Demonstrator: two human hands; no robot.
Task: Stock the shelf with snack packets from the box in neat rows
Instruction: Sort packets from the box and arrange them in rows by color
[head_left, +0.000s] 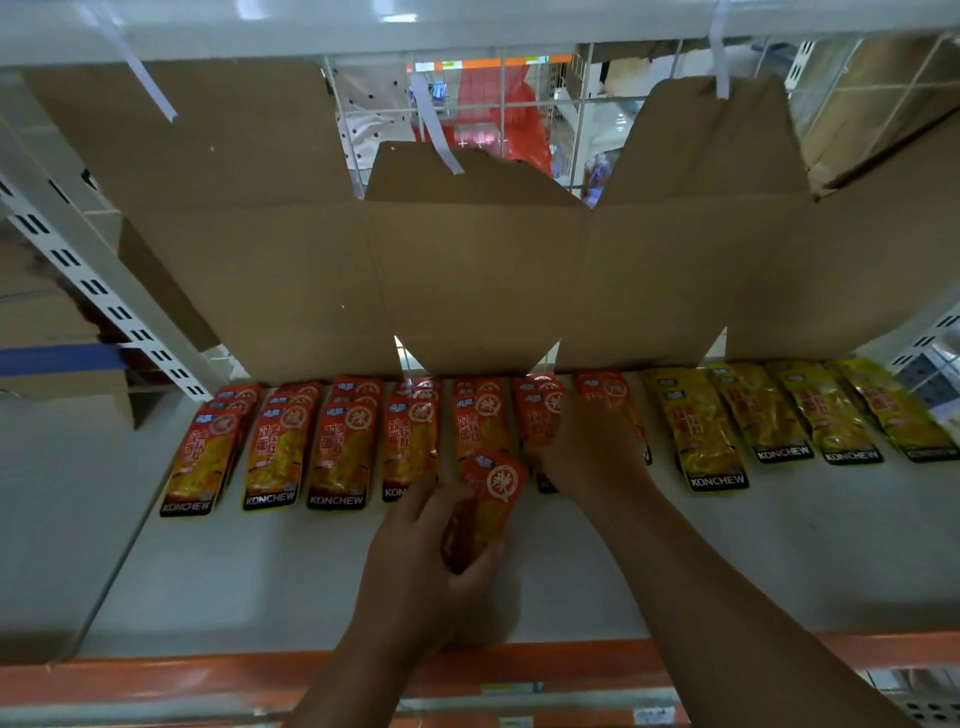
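Snack packet (488, 499) gripped in left hand (431, 551), short of red row (332, 447) at foot of cardboard (467, 270). Right hand (587, 447) lies over row's right end; whether it grips, cannot tell. Best: lay packet flat, label up, edges flush, square to cardboard.

The packet (491, 499) in the left hand (431, 566) is glossy plastic film, as are the red packets (332, 452) to its left and the yellow packets (779, 415) past the right hand (587, 447). Behind both hands stands matt brown cardboard (467, 270), rough at its torn edges. Under them the shelf (260, 571) looks like smooth, pale painted metal.
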